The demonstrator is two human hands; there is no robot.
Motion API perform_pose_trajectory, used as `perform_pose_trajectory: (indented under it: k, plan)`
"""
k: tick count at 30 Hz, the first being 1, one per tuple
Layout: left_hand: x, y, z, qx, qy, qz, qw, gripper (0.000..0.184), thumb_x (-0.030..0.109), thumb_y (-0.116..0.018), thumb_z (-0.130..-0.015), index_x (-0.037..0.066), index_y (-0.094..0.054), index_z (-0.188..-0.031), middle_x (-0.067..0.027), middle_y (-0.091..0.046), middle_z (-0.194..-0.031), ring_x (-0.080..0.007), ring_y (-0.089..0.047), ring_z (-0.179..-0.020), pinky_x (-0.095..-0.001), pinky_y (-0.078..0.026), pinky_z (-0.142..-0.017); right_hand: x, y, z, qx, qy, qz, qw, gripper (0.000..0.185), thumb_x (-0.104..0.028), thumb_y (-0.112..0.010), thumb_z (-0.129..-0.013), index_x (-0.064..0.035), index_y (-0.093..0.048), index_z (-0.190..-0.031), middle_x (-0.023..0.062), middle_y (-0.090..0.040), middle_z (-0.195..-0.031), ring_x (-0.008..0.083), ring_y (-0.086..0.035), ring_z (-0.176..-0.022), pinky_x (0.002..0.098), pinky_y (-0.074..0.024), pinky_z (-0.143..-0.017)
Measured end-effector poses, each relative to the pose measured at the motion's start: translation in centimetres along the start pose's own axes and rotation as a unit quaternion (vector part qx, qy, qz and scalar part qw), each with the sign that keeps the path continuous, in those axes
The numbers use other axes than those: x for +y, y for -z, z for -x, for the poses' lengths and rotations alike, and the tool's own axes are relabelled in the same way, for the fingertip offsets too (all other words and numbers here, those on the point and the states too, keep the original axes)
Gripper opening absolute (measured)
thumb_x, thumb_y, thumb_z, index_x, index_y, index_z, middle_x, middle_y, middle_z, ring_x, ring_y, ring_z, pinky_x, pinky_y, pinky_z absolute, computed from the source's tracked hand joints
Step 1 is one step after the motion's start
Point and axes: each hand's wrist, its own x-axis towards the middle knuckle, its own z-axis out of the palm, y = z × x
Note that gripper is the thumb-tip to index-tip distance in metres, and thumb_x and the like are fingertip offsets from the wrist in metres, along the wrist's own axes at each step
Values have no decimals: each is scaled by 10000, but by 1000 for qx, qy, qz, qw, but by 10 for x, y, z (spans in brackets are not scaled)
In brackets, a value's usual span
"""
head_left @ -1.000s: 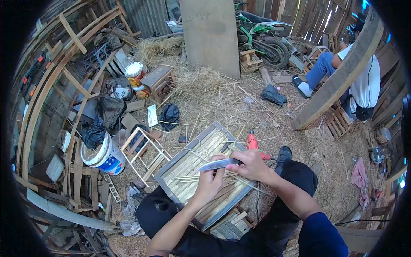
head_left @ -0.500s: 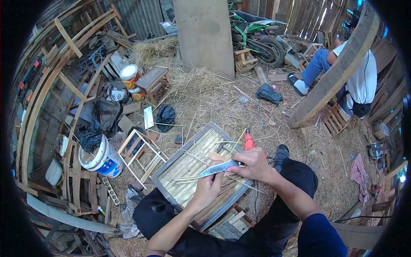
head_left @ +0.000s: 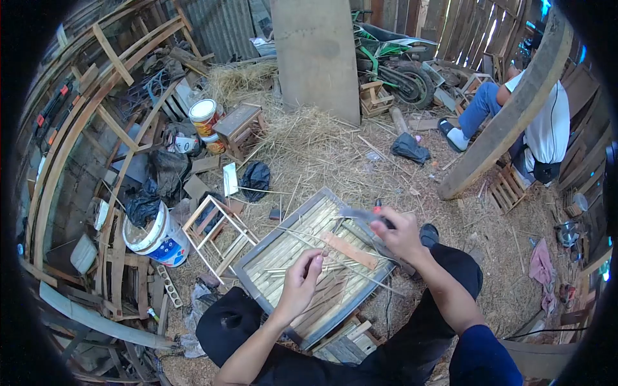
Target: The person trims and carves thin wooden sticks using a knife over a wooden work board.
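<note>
In the right hand (head_left: pixel 399 235) a knife (head_left: pixel 361 215) is gripped; the left hand (head_left: pixel 301 280) is curled, its contents unclear. A brown strip (head_left: pixel 349 250) is seen at the left's two o'clock, the right's eight.

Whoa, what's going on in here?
Somebody's right hand holds up a knife, blurred, near the far edge of a framed slatted panel. Their left hand is over the panel, fingertips close together; anything between them is too small to tell. A flat brown strip lies on the panel. Another person sits behind a wooden post.
</note>
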Motion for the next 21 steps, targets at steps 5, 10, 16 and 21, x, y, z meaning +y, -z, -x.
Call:
perform_pose_trajectory:
  k: [5, 10, 16, 21]
  plan:
    - [-2, -4, -9, 17, -16, 19, 1000, 190, 143, -510, -1021, 1, -553, -1139, 2, -542, -817, -58, -494, -745, -234, -416, -677, -17, -18, 4, -73, 117, 4, 990, 348, -420, -722, -842, -87, -634, -793, 76, -569, -565, 233, -591, -474, 358, -430, -450]
    - [-14, -16, -16, 8, -111, -47, 993, 185, 54, -495, -980, -3, -531, -1152, -61, -585, -883, -120, -544, -807, -270, -455, -744, -33, -37, 8, -129, 175, -32, 976, 323, -404, -736, -828, -88, -667, -838, 95, -589, -577, 256, -609, -494, 377, -446, -467]
    - [7, -21, -15, -29, -93, -87, 991, 176, 42, -496, -967, -3, -542, -1131, -98, -579, -901, -145, -540, -812, -293, -457, -744, -34, -30, -2, -135, 179, -75, 972, 351, -432, -734, -822, -86, -675, -820, 91, -564, -538, 262, -585, -470, 376, -421, -454]
    - [11, -23, -13, -37, -72, -70, 994, 164, 46, -508, -973, 10, -559, -1124, -52, -539, -782, -98, -470, -666, -277, -407, -609, -26, -22, -2, -130, 196, -44, 971, 364, -442, -744, -811, -91, -656, -762, 69, -519, -497, 242, -556, -438, 368, -399, -441]
